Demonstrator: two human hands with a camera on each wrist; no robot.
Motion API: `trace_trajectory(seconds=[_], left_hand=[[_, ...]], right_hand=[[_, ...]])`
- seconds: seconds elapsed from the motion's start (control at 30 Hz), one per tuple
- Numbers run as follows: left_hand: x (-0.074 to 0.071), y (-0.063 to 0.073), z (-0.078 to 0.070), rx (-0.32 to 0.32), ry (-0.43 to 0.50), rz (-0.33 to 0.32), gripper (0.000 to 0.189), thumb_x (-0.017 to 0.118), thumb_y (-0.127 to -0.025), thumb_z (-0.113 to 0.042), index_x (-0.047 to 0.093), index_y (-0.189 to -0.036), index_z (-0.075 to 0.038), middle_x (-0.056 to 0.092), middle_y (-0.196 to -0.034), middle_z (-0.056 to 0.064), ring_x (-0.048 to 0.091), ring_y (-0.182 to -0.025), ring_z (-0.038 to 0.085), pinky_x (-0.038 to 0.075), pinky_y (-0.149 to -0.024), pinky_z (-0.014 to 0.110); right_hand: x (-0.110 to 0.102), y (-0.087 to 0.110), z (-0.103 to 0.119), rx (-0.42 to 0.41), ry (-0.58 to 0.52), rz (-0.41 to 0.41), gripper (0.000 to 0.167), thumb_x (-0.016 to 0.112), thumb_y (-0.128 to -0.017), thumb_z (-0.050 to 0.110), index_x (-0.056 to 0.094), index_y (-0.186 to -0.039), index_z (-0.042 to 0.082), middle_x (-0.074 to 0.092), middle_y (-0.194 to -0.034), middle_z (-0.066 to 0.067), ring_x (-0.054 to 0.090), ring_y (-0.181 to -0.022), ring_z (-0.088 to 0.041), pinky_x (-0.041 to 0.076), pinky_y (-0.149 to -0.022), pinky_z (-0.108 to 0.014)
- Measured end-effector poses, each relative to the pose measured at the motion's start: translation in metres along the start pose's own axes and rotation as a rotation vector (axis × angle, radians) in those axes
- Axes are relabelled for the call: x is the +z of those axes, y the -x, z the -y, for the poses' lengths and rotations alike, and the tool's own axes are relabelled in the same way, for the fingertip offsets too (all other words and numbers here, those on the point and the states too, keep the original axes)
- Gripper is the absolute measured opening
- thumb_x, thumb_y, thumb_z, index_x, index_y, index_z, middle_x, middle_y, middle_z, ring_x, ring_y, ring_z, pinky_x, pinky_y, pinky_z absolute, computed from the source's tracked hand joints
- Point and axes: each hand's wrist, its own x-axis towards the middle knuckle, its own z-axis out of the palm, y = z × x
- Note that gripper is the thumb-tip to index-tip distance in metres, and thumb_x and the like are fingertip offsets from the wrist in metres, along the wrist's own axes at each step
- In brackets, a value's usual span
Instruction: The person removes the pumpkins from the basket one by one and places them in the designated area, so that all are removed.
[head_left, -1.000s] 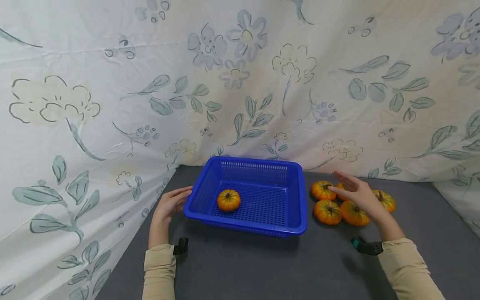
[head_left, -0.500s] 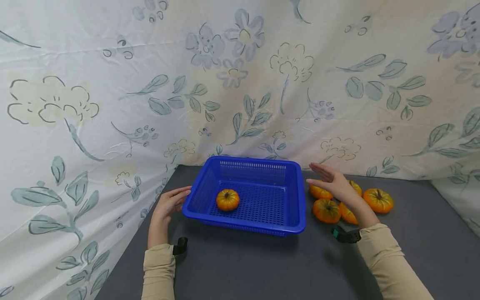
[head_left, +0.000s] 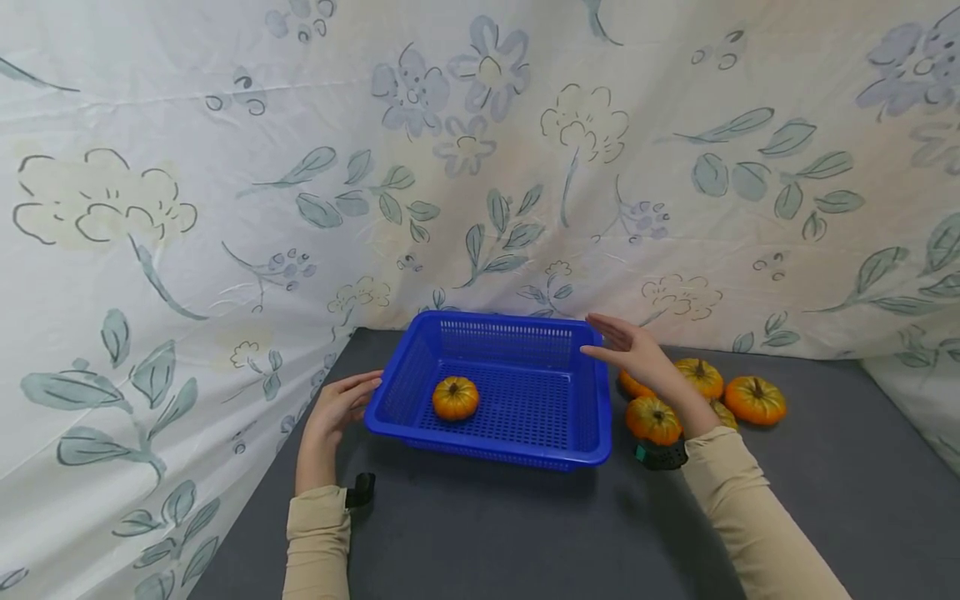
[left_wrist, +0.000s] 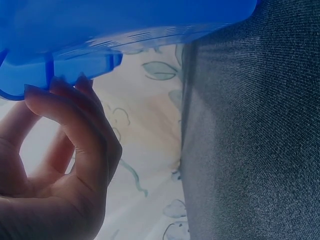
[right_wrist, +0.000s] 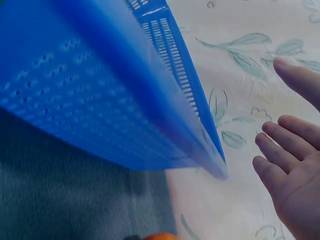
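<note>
A blue plastic basket (head_left: 491,459) with perforated walls stands on the dark table, and one small orange pumpkin (head_left: 455,398) sits in its left part. At the basket's left rim my left hand (head_left: 339,407) has its fingers curved, the tips against the lip in the left wrist view. My right hand (head_left: 630,350) hovers by the basket's far right corner, fingers spread and thumb apart. In the right wrist view this hand (right_wrist: 297,165) holds nothing and a gap shows between it and the basket. Its forearm partly hides the pumpkins behind it.
Several more small pumpkins lie right of the basket, among them a front one (head_left: 652,420) and a far right one (head_left: 755,400). A flower-printed cloth (head_left: 480,233) hangs behind and left of the dark table (head_left: 480,533). Each wrist wears a black strap device.
My right hand has moved left, from above the pumpkins to the basket's right rim, uncovering pumpkins on the right. The left hand and the basket have stayed in place.
</note>
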Motion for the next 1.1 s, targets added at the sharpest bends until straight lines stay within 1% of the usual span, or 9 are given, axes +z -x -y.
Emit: trace_trajectory(seconds=[0.13,0.23,0.4,0.53,0.77,0.97,1.1], left_hand=[[0.000,0.000,0.000,-0.007,-0.010,-0.005,0.058,0.075,-0.086,-0.033,0.059,-0.134,-0.007,0.070,-0.094,-0.014,0.069,-0.083,0.006,0.055,-0.072,0.025],[0.000,-0.001,-0.001,-0.011,-0.015,-0.009,0.058,0.075,-0.086,-0.034,0.059,-0.135,-0.007,0.070,-0.094,-0.014,0.069,-0.083,0.006,0.055,-0.072,0.025],[0.000,-0.001,0.000,-0.014,-0.009,-0.012,0.057,0.075,-0.087,-0.032,0.059,-0.135,-0.006,0.070,-0.093,-0.015,0.068,-0.082,0.006,0.055,-0.072,0.026],[0.001,-0.001,-0.001,-0.015,-0.008,-0.015,0.055,0.074,-0.087,-0.031,0.059,-0.134,-0.006,0.070,-0.092,-0.015,0.069,-0.081,0.006,0.055,-0.072,0.026],[0.001,0.000,-0.001,-0.023,-0.009,-0.019,0.056,0.075,-0.086,-0.033,0.060,-0.134,-0.008,0.069,-0.094,-0.015,0.068,-0.083,0.006,0.055,-0.072,0.025],[0.001,0.001,-0.001,-0.016,-0.011,-0.012,0.057,0.074,-0.087,-0.032,0.059,-0.135,-0.006,0.069,-0.093,-0.015,0.068,-0.082,0.006,0.055,-0.072,0.025],[0.001,0.001,-0.001,-0.008,-0.002,-0.007,0.055,0.074,-0.088,-0.030,0.059,-0.134,-0.005,0.069,-0.091,-0.016,0.068,-0.081,0.006,0.055,-0.071,0.025]], right_hand=[[0.006,-0.007,0.004,-0.010,-0.004,0.007,0.076,0.066,-0.092,0.040,0.031,-0.153,0.011,0.031,-0.159,-0.011,0.026,-0.149,-0.031,0.024,-0.119,-0.051],[0.010,-0.011,0.009,-0.023,0.005,0.003,0.075,0.065,-0.093,0.039,0.031,-0.153,0.010,0.032,-0.159,-0.012,0.027,-0.149,-0.032,0.025,-0.118,-0.051],[0.015,-0.018,0.016,-0.063,-0.009,0.006,0.071,0.065,-0.095,0.031,0.032,-0.152,0.006,0.033,-0.157,-0.016,0.028,-0.148,-0.034,0.025,-0.118,-0.050],[0.019,-0.022,0.021,-0.090,-0.054,0.027,0.068,0.065,-0.095,0.025,0.032,-0.152,0.004,0.032,-0.157,-0.017,0.028,-0.148,-0.034,0.023,-0.119,-0.049],[0.029,-0.029,0.021,-0.081,-0.081,0.056,0.070,0.065,-0.095,0.027,0.030,-0.153,0.010,0.031,-0.159,-0.014,0.025,-0.149,-0.032,0.023,-0.120,-0.049],[0.041,-0.038,0.018,-0.090,-0.104,0.056,0.070,0.065,-0.094,0.021,0.030,-0.152,0.004,0.031,-0.158,-0.018,0.025,-0.149,-0.035,0.024,-0.119,-0.051],[0.048,-0.044,0.019,-0.082,-0.113,0.059,0.071,0.066,-0.094,0.022,0.030,-0.152,0.003,0.031,-0.157,-0.018,0.025,-0.149,-0.035,0.023,-0.119,-0.050]])
